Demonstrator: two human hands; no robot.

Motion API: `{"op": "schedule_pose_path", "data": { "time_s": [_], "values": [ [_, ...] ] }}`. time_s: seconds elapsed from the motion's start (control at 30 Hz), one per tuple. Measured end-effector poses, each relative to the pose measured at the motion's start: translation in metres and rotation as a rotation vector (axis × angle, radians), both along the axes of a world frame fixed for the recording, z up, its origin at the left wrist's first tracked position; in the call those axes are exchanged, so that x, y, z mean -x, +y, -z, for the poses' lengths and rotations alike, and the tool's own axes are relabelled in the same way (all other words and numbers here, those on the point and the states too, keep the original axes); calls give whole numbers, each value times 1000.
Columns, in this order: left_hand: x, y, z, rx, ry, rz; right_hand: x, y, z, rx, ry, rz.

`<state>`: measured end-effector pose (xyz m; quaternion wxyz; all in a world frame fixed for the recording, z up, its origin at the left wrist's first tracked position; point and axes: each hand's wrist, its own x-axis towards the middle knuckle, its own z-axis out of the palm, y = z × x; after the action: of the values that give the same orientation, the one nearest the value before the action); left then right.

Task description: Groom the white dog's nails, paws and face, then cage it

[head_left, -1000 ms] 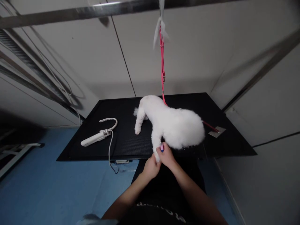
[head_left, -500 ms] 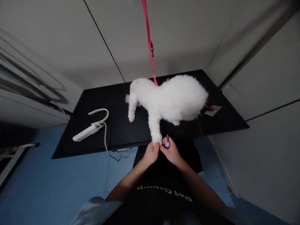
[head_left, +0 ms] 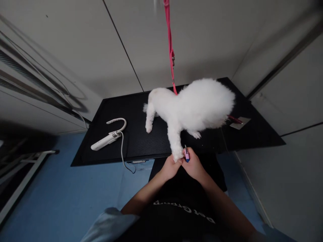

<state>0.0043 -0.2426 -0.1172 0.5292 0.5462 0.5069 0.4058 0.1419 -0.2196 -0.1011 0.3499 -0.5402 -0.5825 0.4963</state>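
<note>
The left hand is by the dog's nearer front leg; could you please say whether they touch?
Touching: the head view shows the left hand at the lower end of the dog's nearer front leg, against its fur with no gap.

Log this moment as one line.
left hand: holds white dog by foreleg | right hand: holds pink-and-blue tool | black table: white corded device

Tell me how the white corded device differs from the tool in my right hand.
The corded device is mostly white; the tool is pink and blue with a metallic tip. The corded device looks larger than the tool. The corded device lies on the black table; the tool is in your right hand. Both are elongated.
</note>
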Motion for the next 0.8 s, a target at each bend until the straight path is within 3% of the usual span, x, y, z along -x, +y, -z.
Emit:
{"op": "schedule_pose_path", "data": {
  "time_s": [0.1,0.23,0.3,0.43,0.57,0.73,0.8],
  "values": [
    [2,2,-6,14,-88,61,1,5,-1,48,127,34],
    [4,3,-8,27,-60,99,2,12,-3,354,392,-20],
    [3,2,-5,70,-22,72,2,14,-5,430,475,-38],
    [-2,0,-3,174,-20,-14,2,14,-8,452,580,-4],
    [-8,-1,-10,303,-117,-45,3,11,-12,459,626,15],
    [-12,-2,-21,396,-228,-68,0,5,-10,386,558,23],
    [-11,-3,-21,387,-223,-86,-7,14,-2,341,481,113]
  ]
}}
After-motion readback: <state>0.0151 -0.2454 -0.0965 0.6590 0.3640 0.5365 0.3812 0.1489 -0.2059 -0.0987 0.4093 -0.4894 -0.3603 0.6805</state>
